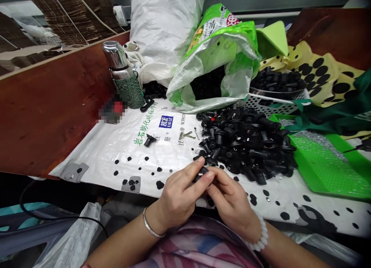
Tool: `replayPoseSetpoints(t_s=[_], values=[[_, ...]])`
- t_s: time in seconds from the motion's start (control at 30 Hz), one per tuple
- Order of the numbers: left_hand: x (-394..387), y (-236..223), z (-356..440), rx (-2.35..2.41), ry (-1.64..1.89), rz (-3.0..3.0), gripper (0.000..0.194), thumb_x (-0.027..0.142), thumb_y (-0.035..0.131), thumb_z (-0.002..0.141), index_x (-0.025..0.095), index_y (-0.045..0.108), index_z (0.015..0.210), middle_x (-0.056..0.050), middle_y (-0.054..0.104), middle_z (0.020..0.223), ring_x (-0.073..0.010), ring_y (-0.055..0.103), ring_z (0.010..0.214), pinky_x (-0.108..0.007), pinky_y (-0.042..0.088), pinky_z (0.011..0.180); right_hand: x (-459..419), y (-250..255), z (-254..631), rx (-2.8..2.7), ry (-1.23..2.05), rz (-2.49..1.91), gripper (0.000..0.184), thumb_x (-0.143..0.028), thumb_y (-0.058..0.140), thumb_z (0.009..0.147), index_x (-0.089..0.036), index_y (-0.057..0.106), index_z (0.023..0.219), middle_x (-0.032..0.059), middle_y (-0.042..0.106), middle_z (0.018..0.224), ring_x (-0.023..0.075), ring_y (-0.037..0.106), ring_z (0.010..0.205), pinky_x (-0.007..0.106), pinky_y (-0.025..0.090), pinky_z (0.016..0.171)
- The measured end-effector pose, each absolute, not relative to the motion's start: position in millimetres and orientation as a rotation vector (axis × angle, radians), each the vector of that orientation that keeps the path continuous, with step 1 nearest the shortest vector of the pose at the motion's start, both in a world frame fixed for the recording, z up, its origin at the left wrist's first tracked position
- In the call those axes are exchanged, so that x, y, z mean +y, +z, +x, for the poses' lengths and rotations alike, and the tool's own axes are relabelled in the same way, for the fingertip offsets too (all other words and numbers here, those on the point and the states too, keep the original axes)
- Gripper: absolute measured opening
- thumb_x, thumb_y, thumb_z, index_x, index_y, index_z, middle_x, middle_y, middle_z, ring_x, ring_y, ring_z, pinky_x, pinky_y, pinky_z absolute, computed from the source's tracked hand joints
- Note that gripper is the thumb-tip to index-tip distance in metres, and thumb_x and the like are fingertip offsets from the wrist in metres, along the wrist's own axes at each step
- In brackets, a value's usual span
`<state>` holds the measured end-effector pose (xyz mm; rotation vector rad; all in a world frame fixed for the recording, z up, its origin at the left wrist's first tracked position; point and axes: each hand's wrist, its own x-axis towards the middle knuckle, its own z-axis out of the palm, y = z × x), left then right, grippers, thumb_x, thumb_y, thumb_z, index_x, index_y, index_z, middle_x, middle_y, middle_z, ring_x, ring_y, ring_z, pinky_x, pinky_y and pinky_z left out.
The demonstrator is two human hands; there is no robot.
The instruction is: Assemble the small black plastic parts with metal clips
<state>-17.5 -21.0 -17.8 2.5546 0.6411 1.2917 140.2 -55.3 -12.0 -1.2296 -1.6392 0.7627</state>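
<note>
Near field: your left hand (179, 194), silver bangle at the wrist, and your right hand (228, 198), white bead bracelet, meet at lower centre, both closed with the fingertips pinching a small black plastic part (201, 174). Beneath them lies a white printed plastic sheet (95, 152) with black dots.

Just beyond, at centre, sits a heap of black plastic parts (246, 144), with small metal pins (196, 133) at its left edge and a lone black part (150, 139) out on the sheet.

Risk: the pinched part is small, so a slipped grip could lose it in the heap, and a brushing knuckle could scatter the pins.

Right: a green tray (324, 183). Far, upper right: a wire basket (266, 102) of black parts — upper left, a steel flask (116, 55).
</note>
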Motion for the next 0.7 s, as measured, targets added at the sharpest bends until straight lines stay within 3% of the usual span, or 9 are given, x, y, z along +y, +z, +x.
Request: replayPoseSetpoints(t_s=[0.17,0.3,0.57,0.7], values=[[-22,-16,-20,0.500,1.351,2.439,0.037,0.010,0.040,0.088,0.017,0.048,0.123,-0.019,0.045,0.133,-0.0220,0.050,0.118,-0.036,0.051,0.087,-59,-9,143,-1.576,1.159,-1.133,0.017,-0.029,0.040,0.091,-0.019,0.053,0.096,-0.0007,0.054,0.066,0.0105,0.051,0.057,0.021,0.046,0.052],[-23,-11,-22,0.429,1.306,2.416,0.033,0.011,0.039,0.089,0.017,0.053,0.117,-0.021,0.049,0.130,-0.0221,0.052,0.116,-0.035,0.052,0.084,-61,-8,149,-1.557,1.348,-1.081,0.020,-0.033,0.042,0.090,-0.017,0.054,0.091,-0.0014,0.049,0.063,0.0097,0.049,0.057,0.020,0.045,0.053],[-25,-19,-22,0.464,1.251,2.409,0.044,0.006,0.045,0.084,0.011,0.044,0.127,-0.022,0.045,0.132,-0.0240,0.046,0.122,-0.038,0.048,0.092,-64,-10,148,-1.625,1.141,-1.149,0.015,-0.026,0.044,0.089,-0.018,0.054,0.081,0.0008,0.055,0.072,0.0105,0.052,0.064,0.021,0.046,0.058],[-25,-25,-17,0.571,1.290,2.409,0.048,0.004,0.048,0.082,0.012,0.042,0.129,-0.020,0.048,0.131,-0.0228,0.048,0.120,-0.037,0.049,0.092,-62,-9,145,-1.651,0.912,-1.235,0.014,-0.021,0.048,0.086,-0.020,0.057,0.097,0.0035,0.061,0.087,0.0135,0.058,0.076,0.024,0.049,0.067]])
